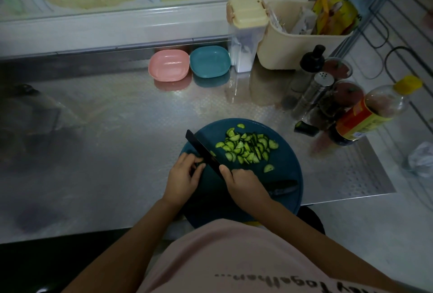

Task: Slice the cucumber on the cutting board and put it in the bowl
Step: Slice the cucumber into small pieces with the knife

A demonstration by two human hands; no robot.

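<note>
A round dark blue cutting board (288, 175) lies at the counter's front edge. A heap of green half-moon cucumber slices (248, 147) covers its far part, with one stray slice (268, 168) nearer me. My right hand (243, 185) grips the handle of a black knife (201, 150), whose blade points away to the left. My left hand (184, 173) pinches a small dark cucumber remnant (201, 164) against the blade's left side. A second dark knife (283, 187) lies on the board by my right wrist. A pink bowl (169, 65) and a teal bowl (209, 61) stand at the back.
A cut cucumber end (305, 128) lies on the steel counter (117, 128) right of the board. Bottles and a shaker (314, 96) crowd the right side, with a beige basket (302, 42) and a lidded container (244, 32) behind. A wire rack (403, 35) stands far right.
</note>
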